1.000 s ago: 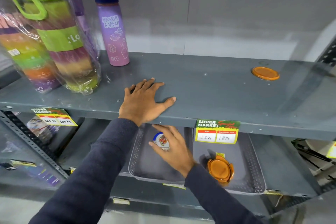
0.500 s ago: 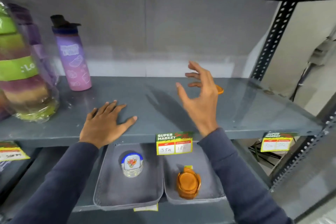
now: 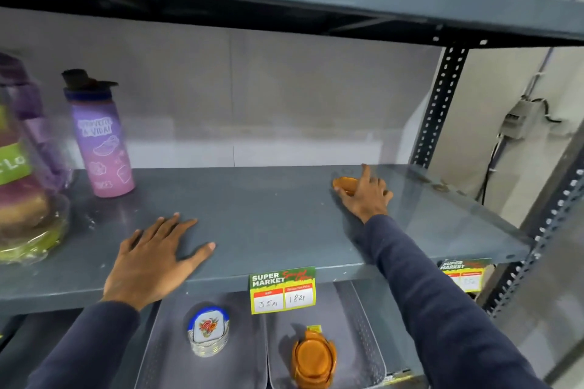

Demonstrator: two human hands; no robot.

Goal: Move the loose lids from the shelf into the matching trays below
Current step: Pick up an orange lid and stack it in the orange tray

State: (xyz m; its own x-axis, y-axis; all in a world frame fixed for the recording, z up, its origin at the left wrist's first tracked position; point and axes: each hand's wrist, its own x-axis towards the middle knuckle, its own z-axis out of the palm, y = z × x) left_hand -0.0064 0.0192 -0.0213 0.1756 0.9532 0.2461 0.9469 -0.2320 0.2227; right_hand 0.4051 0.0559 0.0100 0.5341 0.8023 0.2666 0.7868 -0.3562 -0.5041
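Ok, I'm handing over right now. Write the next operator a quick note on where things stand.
Left hand: flat on the shelf, holding nothing.
Right hand: at the back of the shelf, fingers over the loose orange lid; not lifted, grip unclear.
Below: patterned lids stacked in the left tray, orange lids stacked in the right tray.
Left: carry that orange lid down to the right tray. No other loose lids visible.

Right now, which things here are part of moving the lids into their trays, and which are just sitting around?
Part of the job:
- orange lid under the right hand
- right tray with the orange lid stack
- left tray with the blue-rimmed lid stack

Just sitting around:
- purple bottle
- wrapped bundle
- price tag
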